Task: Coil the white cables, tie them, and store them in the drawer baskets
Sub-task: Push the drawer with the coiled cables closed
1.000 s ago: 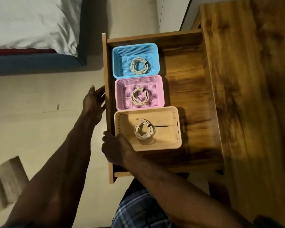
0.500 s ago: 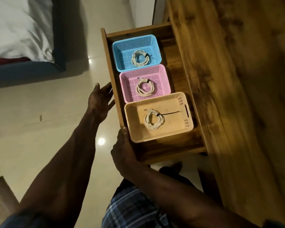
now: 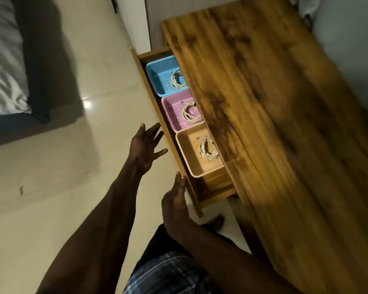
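Note:
A wooden drawer [image 3: 149, 90] stands partly open under the desk top. It holds a blue basket [image 3: 159, 75], a pink basket [image 3: 172, 113] and a beige basket [image 3: 189, 153] in a row. A coiled white cable lies in each: blue's coil [image 3: 177, 80], pink's coil [image 3: 189, 113], beige's coil [image 3: 207, 149]. The desk top hides the baskets' right halves. My left hand [image 3: 146, 148] is spread flat against the drawer's front panel. My right hand [image 3: 175, 200] presses its straight fingers on the same panel near the drawer's near corner.
The wooden desk top [image 3: 285, 124] fills the right side. A bed with a white sheet [image 3: 2, 66] and blue frame stands at the left. Pale tiled floor [image 3: 62, 166] lies between them. My foot [image 3: 217, 221] shows below the drawer.
The drawer has slid well into the desk, so the baskets are now half covered. Both hands followed its front panel, and the view has swung to the right.

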